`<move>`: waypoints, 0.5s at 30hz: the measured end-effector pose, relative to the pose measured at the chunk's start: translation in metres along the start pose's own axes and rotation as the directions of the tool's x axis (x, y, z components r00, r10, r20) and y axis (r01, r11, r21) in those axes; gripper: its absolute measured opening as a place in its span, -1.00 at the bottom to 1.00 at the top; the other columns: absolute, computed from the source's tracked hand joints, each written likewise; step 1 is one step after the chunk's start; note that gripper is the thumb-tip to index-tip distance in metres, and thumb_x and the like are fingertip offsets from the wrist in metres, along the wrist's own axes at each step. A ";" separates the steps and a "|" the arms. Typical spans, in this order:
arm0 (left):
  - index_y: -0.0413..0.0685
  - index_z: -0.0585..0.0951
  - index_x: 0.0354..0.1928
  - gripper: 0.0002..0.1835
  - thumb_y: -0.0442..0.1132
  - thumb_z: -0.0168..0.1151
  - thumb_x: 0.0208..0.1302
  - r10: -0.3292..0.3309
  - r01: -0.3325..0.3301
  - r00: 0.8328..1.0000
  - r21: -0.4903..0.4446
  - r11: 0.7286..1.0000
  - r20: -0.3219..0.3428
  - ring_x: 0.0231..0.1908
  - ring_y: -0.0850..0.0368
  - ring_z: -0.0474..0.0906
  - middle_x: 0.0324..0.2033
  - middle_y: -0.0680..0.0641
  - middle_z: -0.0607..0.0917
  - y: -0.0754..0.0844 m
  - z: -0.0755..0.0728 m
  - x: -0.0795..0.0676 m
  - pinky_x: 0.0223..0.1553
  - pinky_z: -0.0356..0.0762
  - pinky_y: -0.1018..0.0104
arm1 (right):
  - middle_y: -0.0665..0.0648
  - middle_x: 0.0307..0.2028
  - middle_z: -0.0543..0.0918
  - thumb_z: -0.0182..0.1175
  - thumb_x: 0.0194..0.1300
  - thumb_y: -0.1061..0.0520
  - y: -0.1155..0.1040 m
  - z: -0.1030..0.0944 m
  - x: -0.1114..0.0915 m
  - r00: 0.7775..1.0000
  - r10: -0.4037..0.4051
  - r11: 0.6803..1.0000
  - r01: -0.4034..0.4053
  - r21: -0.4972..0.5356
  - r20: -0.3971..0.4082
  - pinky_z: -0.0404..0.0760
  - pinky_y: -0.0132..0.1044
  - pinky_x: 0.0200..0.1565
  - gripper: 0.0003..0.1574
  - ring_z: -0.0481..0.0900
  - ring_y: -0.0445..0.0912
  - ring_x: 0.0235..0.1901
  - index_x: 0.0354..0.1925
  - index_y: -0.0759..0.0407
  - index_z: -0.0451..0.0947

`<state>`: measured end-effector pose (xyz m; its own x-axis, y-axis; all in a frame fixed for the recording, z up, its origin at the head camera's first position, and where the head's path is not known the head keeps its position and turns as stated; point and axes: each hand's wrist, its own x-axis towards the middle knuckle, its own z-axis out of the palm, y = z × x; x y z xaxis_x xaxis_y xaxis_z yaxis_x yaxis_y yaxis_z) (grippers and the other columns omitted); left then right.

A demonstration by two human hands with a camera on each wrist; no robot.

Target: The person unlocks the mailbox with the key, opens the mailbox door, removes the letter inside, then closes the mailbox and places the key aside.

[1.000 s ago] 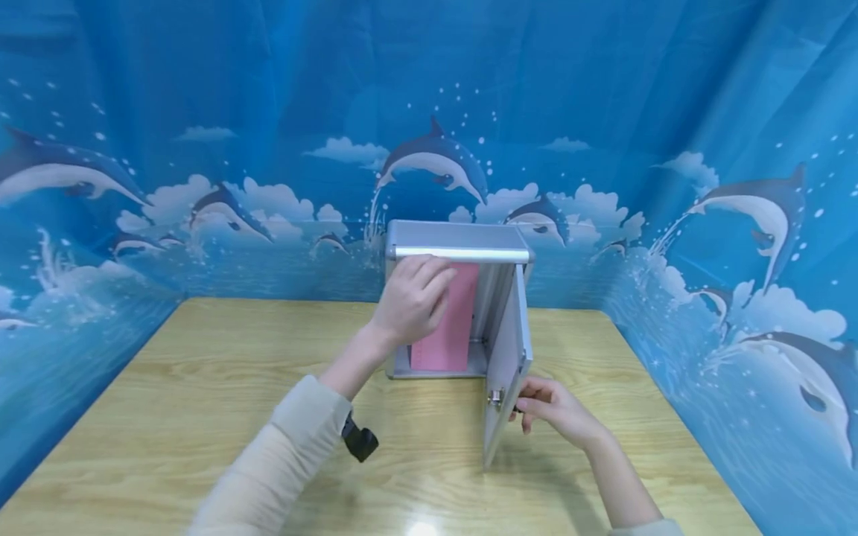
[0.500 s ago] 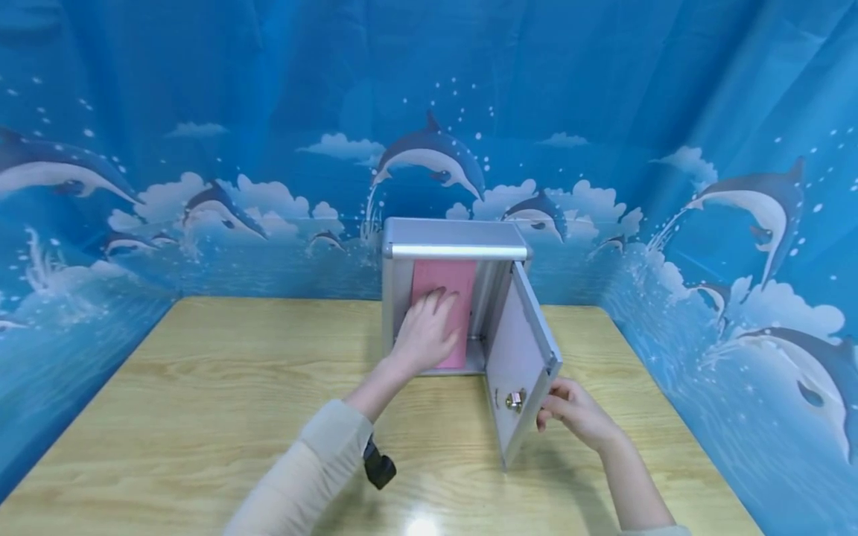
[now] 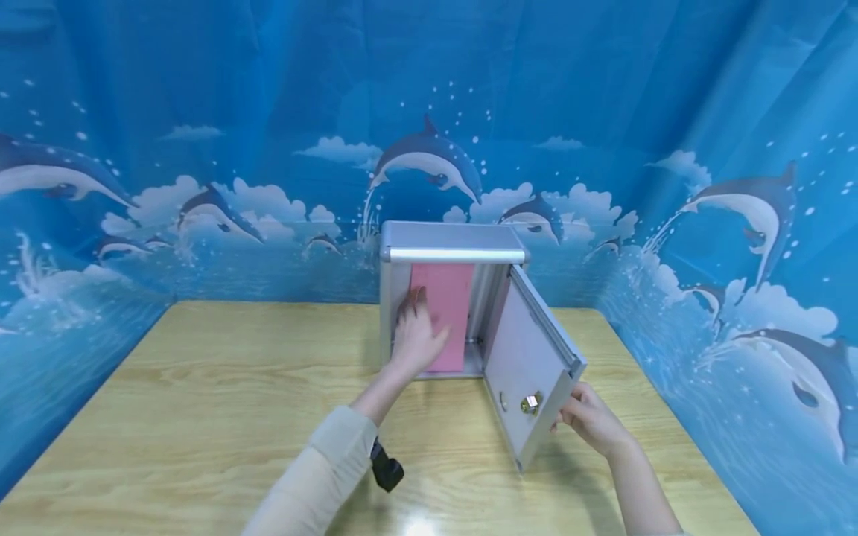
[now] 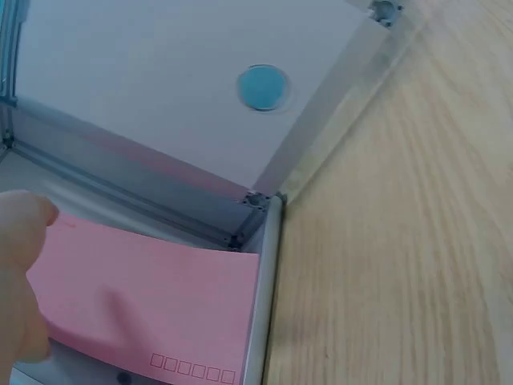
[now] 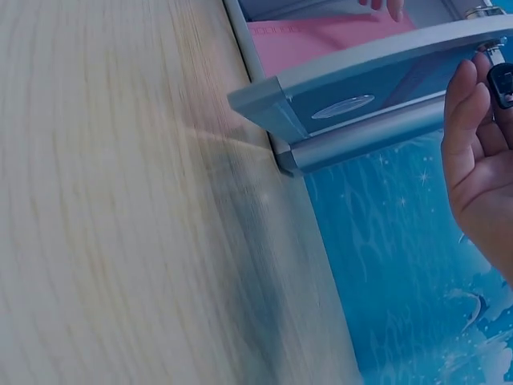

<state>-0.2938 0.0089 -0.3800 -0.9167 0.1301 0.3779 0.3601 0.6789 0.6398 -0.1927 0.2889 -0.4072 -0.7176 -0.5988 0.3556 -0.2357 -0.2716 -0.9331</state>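
Observation:
A pink envelope [image 3: 452, 320] with a row of small printed squares stands upright inside a silver metal box [image 3: 456, 254]. My left hand [image 3: 414, 331] reaches into the box with fingers extended, at the envelope's left side; whether it touches the envelope I cannot tell. The left wrist view has its fingers [image 4: 20, 241] over the pink paper. The box's door [image 3: 526, 357] is swung outward on the right. Behind its free edge, my right hand [image 3: 593, 420] pinches a black-headed key [image 5: 502, 84] in the lock; the door partly hides these fingers.
The box stands on a wood-grain table [image 3: 234, 387] near its back edge. A blue dolphin-print curtain [image 3: 268, 112] surrounds the back and sides. On the door's inner face is a metal lock cam [image 3: 532, 403]. A black wrist camera [image 3: 386, 469] hangs below the left sleeve.
My left hand has come down from the box's top front edge into the box, toward the envelope's left side. The door has swung wider to the right together with my right hand.

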 end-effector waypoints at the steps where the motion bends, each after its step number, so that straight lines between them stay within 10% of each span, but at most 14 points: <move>1: -0.31 -0.04 0.39 -0.10 -0.12 0.24 0.17 -0.027 0.027 1.000 -0.025 0.999 0.004 0.31 -0.27 -0.01 0.35 -0.34 0.02 -0.001 0.000 0.001 0.27 0.02 -0.06 | -0.06 -0.29 0.66 -0.34 0.34 0.45 0.000 -0.001 -0.001 1.000 0.001 1.000 -0.001 0.005 -0.012 0.53 -0.39 -0.35 -0.41 0.58 -0.26 -0.40 -0.02 0.08 0.55; 10: -0.20 -0.27 0.42 -0.01 0.02 0.14 0.24 -0.268 0.288 0.957 -0.289 0.913 0.107 0.36 -0.22 -0.18 0.41 -0.26 -0.22 -0.009 0.004 0.003 0.30 -0.09 0.02 | -0.06 -0.37 0.67 -0.38 0.42 0.39 0.001 -0.003 -0.007 0.998 -0.011 0.995 0.016 0.099 -0.057 0.52 -0.46 -0.39 -0.44 0.58 -0.29 -0.48 -0.05 0.08 0.55; 15: -0.28 -0.27 0.41 -0.02 -0.01 0.13 0.25 -0.278 0.298 0.955 -0.297 0.907 0.108 0.35 -0.26 -0.14 0.39 -0.32 -0.20 -0.013 0.009 0.003 0.30 -0.05 0.01 | -0.03 -0.36 0.69 -0.36 0.45 0.35 0.002 -0.004 -0.007 0.998 -0.020 0.990 0.028 0.135 -0.065 0.53 -0.46 -0.40 -0.48 0.60 -0.28 -0.49 -0.04 0.10 0.55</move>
<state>-0.3032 0.0071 -0.3934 -0.9938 0.0138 0.1105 0.1053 0.4397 0.8919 -0.1905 0.2959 -0.4116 -0.7538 -0.5432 0.3698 -0.1655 -0.3876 -0.9068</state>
